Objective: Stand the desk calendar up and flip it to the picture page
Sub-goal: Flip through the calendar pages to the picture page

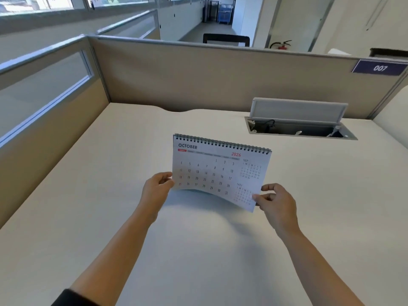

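Both bare forearms are reaching out from the bottom of the view over the pale desktop (110,162), a dark sleeve (70,298) showing at the left elbow. Between the 2 hands the desk calendar (218,171) is being held up off the desk, roughly over its middle, tilted back with its black spiral binding (223,142) on top and slanting down toward the right. The left hand (155,187) is pinching the lower left corner of the front page, thumb on the face and fingers curled behind it. The right hand (276,203) is gripping the lower right corner the same way, thumb and forefinger closed on the sheet, the other fingers bent loosely. The page facing the person is reading OCTOBER 2026, with date rows in black and red and 2 small grids marked SEP and NOV down the right side. Its bottom edge is bowing upward in the middle, and a soft shadow is lying on the desk beneath it. I cannot tell whether the calendar's base is touching the surface behind the page. Farther back on the right, a cable tray (300,129) is sitting recessed in the desk with its grey lid (298,109) propped open. Beige cubicle partitions (198,74) are closing in the back and left, with a dark 007 plate (379,67) at the right end.
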